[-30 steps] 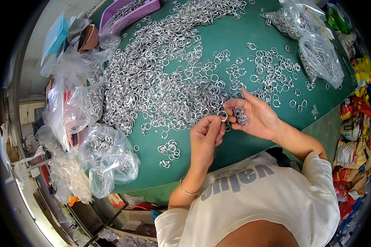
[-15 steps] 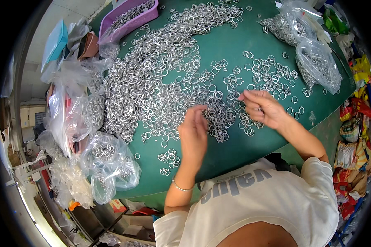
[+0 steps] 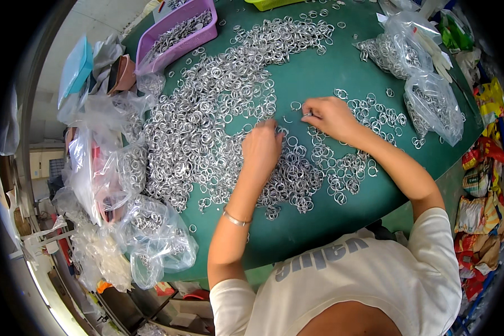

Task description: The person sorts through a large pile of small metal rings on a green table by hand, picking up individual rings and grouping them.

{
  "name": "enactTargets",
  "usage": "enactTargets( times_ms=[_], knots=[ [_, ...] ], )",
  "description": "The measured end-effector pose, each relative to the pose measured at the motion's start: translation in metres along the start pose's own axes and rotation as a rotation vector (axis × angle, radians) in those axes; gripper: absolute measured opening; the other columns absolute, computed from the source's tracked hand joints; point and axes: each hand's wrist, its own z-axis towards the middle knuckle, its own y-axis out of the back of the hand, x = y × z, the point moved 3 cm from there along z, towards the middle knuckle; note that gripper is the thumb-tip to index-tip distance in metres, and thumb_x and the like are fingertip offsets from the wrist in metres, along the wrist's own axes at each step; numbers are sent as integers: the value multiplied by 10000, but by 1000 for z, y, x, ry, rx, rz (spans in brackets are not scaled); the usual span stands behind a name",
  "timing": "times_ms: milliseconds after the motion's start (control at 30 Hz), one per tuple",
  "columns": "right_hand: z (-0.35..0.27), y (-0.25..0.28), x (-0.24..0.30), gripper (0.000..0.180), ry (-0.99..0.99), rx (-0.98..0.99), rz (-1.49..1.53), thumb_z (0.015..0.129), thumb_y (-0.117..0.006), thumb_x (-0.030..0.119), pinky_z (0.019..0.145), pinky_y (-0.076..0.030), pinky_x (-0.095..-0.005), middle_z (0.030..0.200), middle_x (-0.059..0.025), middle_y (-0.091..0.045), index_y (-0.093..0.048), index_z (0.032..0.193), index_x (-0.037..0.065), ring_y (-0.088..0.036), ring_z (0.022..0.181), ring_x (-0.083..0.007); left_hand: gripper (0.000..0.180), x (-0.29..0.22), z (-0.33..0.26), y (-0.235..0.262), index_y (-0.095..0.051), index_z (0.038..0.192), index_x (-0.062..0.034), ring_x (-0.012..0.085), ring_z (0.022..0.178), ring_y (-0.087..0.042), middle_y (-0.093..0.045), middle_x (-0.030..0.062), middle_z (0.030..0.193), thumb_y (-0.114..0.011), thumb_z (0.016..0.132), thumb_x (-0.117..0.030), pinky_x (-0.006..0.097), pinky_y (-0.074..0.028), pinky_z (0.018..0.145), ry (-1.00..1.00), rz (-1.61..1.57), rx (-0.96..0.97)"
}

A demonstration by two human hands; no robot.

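Loose silver metal rings [image 3: 185, 131] lie heaped in a long band across the green table [image 3: 313, 67]. My left hand [image 3: 261, 147] is over the near side of the heap, back upward. Its fingers are curled and closed; what they hold, if anything, is hidden. To its right, my right hand [image 3: 333, 119] is closed, thumb and forefinger pinched on a metal ring [image 3: 306, 115]. Between and just below both hands sits a dense pile of rings [image 3: 297, 178]. A looser spread of rings [image 3: 375, 112] lies beyond my right wrist.
A purple basket [image 3: 207, 35] of small grey metal parts stands at the far left, and a yellow-green basket [image 3: 274, 4] at the far edge. Clear bags of rings lie at right [image 3: 434, 106] and near left [image 3: 157, 238]. Colourful packages [image 3: 476, 207] are stacked beyond the table's right edge.
Both hands have moved farther from me, and my right hand also leftward, nearer my left. My left forearm now covers where a small ring cluster lay. The yellow-green basket has come into view.
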Motion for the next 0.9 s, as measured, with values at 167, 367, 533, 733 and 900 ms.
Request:
enactTargets(
  times_ms=[167, 367, 533, 733, 900],
  knots=[
    [-28, 22, -19, 132, -568, 214, 1163, 893, -541, 189, 396, -220, -183, 568, 75, -378, -517, 849, 66, -303, 450, -21, 238, 7, -15, 12, -566, 961, -1, 170, 484, -434, -462, 76, 563, -651, 745, -54, 286, -378, 489, 128, -420, -2],
    [-41, 61, -17, 129, -531, 22, 906, 880, -558, 168, 418, -282, -185, 669, 24, -477, -550, 844, 44, -366, 474, -44, 256, 7, -25, 21, -549, 977, -13, 209, 484, -438, -461, 86, 571, -642, 742, -53, 331, -364, 481, 98, -275, -28],
    [-29, 185, -9, 167, -197, -757, -346, 823, -610, 147, 510, -408, -319, 613, -82, -552, -571, 836, -15, -501, 500, -210, 269, 5, -28, 19, -539, 983, -35, 262, 524, -477, -498, 104, 622, -629, 731, -51, 373, -386, 510, 78, -145, -45],
    [-24, 188, -45, 218, -259, -555, -288, 829, -603, 207, 541, -418, -328, 665, -148, -595, -610, 830, -11, -563, 571, -208, 302, 6, -25, 24, -509, 1044, -39, 364, 717, -602, -595, 172, 911, -570, 752, -89, 449, -479, 600, 109, 63, 23],
    [-4, 75, 10, 200, -130, -5, 91, 763, -667, 201, 549, -464, -335, 699, -113, -634, -647, 912, 70, -603, 599, -252, 286, -7, 0, 22, -530, 1026, -41, 363, 773, -595, -601, 178, 935, -616, 759, -95, 434, -476, 649, 6, 1, -38]
  ],
)
